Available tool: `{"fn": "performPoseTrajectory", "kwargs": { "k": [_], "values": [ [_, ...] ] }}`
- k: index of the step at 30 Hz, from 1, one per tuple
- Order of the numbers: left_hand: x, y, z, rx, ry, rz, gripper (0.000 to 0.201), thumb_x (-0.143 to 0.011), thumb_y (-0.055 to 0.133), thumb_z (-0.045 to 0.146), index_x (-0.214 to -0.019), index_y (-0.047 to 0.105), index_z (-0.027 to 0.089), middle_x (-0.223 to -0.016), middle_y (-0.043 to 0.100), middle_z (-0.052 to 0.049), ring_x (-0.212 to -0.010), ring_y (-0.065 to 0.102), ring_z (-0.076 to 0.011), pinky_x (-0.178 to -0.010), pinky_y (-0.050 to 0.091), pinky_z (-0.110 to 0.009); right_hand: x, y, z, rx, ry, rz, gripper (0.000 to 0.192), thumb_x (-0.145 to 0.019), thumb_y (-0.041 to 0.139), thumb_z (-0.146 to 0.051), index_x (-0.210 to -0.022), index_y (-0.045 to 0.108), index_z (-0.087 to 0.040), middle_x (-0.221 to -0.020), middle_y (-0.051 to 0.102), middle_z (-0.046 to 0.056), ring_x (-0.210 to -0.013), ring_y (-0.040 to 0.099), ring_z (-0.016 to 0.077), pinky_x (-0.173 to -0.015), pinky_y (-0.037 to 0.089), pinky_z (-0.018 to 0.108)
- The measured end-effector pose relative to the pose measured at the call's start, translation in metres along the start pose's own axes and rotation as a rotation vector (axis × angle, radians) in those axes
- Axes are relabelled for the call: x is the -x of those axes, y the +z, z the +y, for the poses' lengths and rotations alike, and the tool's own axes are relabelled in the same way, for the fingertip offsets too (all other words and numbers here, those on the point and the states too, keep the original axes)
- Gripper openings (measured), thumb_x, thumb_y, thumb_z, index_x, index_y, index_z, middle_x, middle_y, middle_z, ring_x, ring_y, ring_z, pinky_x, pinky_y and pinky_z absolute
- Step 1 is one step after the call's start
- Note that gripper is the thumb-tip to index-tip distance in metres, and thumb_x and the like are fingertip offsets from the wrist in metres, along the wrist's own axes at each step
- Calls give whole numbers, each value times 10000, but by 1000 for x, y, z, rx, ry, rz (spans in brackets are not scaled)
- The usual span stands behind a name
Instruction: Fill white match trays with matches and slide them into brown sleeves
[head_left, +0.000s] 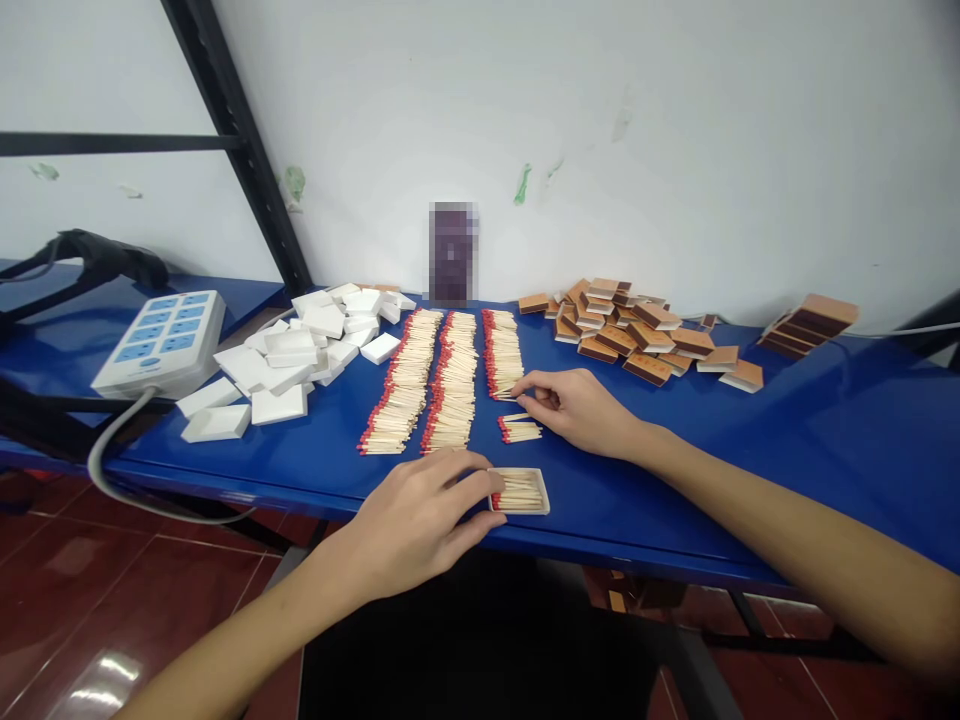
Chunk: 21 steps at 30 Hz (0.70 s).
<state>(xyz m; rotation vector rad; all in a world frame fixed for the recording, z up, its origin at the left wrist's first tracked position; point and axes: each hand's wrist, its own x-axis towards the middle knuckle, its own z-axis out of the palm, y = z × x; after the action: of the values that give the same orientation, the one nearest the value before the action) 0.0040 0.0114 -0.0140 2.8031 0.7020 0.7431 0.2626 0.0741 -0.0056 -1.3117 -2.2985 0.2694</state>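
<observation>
My left hand (426, 515) grips the left end of a white matchbox tray (547, 492) near the table's front edge. Inside the tray lies a layer of matches (521, 490), red heads to the left. My right hand (577, 408) is closed in a pinch at the near end of the rightmost row of matches (504, 350); how many are between its fingertips is hidden. Just in front of that hand lies a small separate group of matches (520, 430). Two longer rows, the middle row (452, 385) and the left row (403, 385), lie alongside.
White empty trays (279, 378) are heaped at the left, by a power strip (165, 340). Brown matchbox sleeves (649, 338) form a pile at the back right, with a stack of sleeves (814, 322) farther right. A blurred dark object (451, 252) leans against the wall.
</observation>
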Motion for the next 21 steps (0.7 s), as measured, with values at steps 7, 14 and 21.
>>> {"fn": "performPoseTrajectory", "kwargs": {
  "k": [7,14,21],
  "values": [
    [1,0,1,2,-4,-5,188,-993,502,305,-1130,569,194,-1115,643,-71,-1014,635,-209,-856,556,-353,0,-1,-2,-7,7,-9,187,-922,501,-276,-913,665,-185,-539,507,-43,-489,442,110,-545,312,243],
    [0,0,0,7,-1,-3,185,-993,504,302,-1119,572,186,-1110,642,-74,-1011,633,-207,-853,554,-350,-1,-3,-3,-46,21,-27,181,-914,510,-275,-882,657,-176,-536,484,-51,-489,424,103,-543,298,243],
    [-1,-1,1,-10,9,20,171,-989,511,290,-1112,569,187,-1118,640,-75,-1003,638,-205,-851,556,-346,0,-6,-4,-117,3,-91,178,-919,509,-295,-862,638,-187,-573,486,-52,-512,413,102,-544,312,239]
  ]
}}
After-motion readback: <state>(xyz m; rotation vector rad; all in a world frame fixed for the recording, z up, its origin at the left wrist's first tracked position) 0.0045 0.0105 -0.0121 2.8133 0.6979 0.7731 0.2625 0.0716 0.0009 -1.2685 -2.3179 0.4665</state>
